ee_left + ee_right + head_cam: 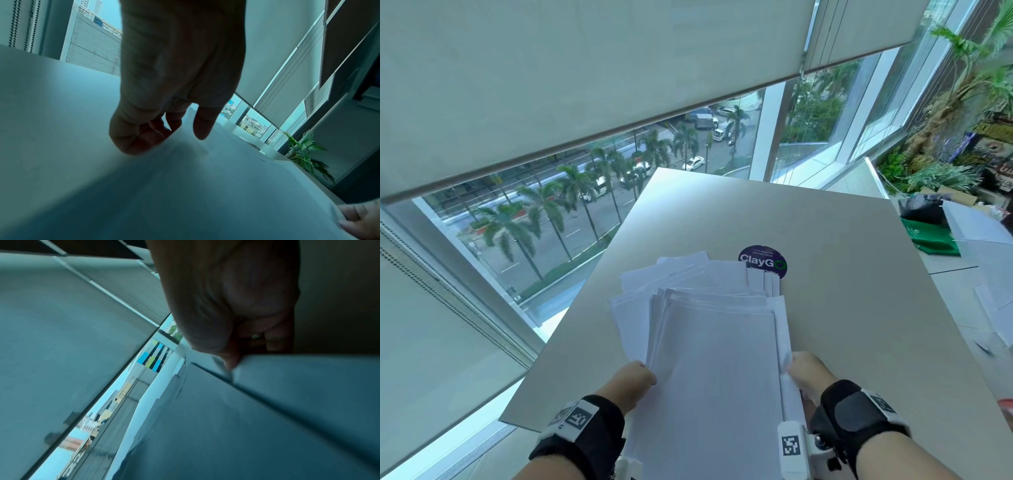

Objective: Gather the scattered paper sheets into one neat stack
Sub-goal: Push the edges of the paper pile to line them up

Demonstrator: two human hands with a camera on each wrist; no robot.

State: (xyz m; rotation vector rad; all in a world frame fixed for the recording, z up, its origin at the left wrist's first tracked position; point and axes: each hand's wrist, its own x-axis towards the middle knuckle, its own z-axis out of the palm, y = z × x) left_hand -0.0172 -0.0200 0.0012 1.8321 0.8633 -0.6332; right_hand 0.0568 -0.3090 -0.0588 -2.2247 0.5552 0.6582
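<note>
A loose stack of white paper sheets (709, 349) lies fanned and uneven on the beige table (842, 274), its near end raised toward me. My left hand (645, 375) grips the stack's left edge, and my right hand (792, 368) grips the right edge. In the left wrist view the left hand's fingers (144, 139) curl against the paper (185, 186) with the thumb (202, 125) on top. In the right wrist view the right hand (232, 360) pinches the edge of the sheets (257, 410). The far corners of several sheets stick out at different angles.
A round purple ClayGo sticker (762, 261) on the table is partly covered by the far sheets. The table's left edge runs along a tall window (551, 212). At the right sit a green bag (928, 236), more white paper (983, 226) and plants (962, 102).
</note>
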